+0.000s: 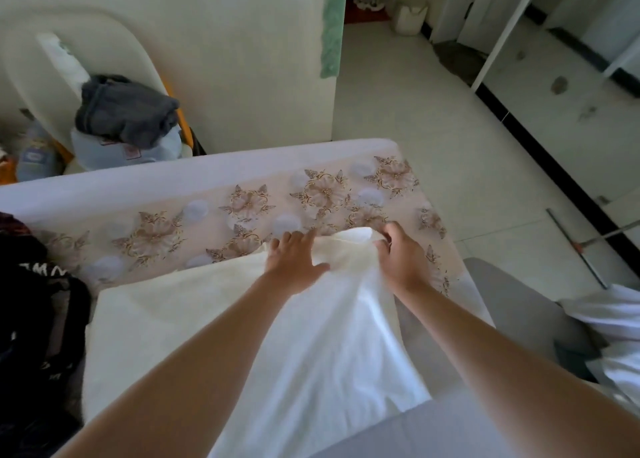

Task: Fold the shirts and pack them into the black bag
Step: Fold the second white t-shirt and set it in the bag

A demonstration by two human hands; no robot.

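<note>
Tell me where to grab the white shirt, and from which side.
Probably the raised far edge of the white shirt, coming over it from the near side. That edge stands up in a fold where the right hand pinches it. The rest lies flat on the table, offering no lip to pinch. The left hand presses it flat.

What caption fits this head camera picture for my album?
Left hand presses and right hand grips a white shirt on the floral tablecloth, beside a black bag.
</note>
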